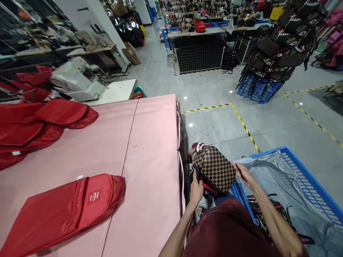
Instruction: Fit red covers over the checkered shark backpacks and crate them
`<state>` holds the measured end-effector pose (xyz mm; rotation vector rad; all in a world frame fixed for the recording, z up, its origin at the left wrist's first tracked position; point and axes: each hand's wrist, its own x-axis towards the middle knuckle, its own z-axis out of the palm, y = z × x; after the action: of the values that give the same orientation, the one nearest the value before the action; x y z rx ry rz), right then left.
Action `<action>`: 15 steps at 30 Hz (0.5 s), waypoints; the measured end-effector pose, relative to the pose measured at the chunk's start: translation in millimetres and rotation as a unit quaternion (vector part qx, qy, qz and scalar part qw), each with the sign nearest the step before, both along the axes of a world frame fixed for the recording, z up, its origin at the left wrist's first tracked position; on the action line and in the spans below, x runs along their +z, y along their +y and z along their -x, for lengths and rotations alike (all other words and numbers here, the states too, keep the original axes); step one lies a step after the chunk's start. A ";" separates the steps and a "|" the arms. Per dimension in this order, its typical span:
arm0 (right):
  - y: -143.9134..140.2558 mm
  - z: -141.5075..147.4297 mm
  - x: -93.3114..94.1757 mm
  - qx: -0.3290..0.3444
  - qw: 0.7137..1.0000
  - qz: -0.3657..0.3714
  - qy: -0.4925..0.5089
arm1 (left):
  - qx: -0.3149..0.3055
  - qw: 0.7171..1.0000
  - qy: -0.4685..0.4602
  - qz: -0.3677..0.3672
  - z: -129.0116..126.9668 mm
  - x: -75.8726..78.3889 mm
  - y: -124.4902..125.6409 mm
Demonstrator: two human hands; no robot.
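A brown and black checkered backpack (218, 167) with a shark-mouth print at its far end is held in front of my body, beside the table edge. My left hand (197, 189) is closed at its near left side, by a black strap. At the right end of the backpack, my right hand (244, 175) grips the edge with its fingertips. A red lining or trim shows along the underside. The strap's other end and the bag's far side are hidden.
To my left is a pink-covered table (152, 150) bearing a red bag (72, 207) and a pile of red pieces (48, 121). A blue crate (308, 178) with a grey liner and backpacks stands at my right. Stacked backpacks (281, 46) rise farther off.
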<state>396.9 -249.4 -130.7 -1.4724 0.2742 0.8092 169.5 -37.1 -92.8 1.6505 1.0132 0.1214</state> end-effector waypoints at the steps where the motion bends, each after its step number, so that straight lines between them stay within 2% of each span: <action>1: 7.6 -6.9 9.0 0.039 0.999 -0.004 -0.033 | -0.008 1.000 0.000 -0.009 -1.5 -3.3 4.7; 3: 29.1 -14.1 25.4 0.123 0.984 0.000 -0.132 | -0.024 0.999 0.007 -0.024 -5.1 -2.0 12.4; 5: 53.2 -10.0 34.5 0.202 0.950 0.036 -0.236 | -0.042 0.998 0.038 -0.036 -9.3 6.9 15.4; 7: 72.2 1.9 33.3 0.251 0.904 0.138 -0.317 | -0.076 0.992 0.084 -0.054 -15.8 19.7 13.2; 10: 80.9 16.1 16.2 0.229 0.849 0.324 -0.351 | -0.147 0.974 0.136 -0.109 -32.1 39.0 4.2; 12: 77.0 14.7 2.6 0.222 0.844 0.353 -0.338 | -0.181 0.962 0.143 -0.148 -44.3 47.3 -1.2; 15: 72.1 3.2 -9.6 0.227 0.856 0.317 -0.340 | -0.180 0.964 0.133 -0.146 -51.9 46.0 -4.6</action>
<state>393.7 -177.3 -140.3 -2.4064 -0.4075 0.5171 221.4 -41.7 -46.8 2.1398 0.9027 -0.2085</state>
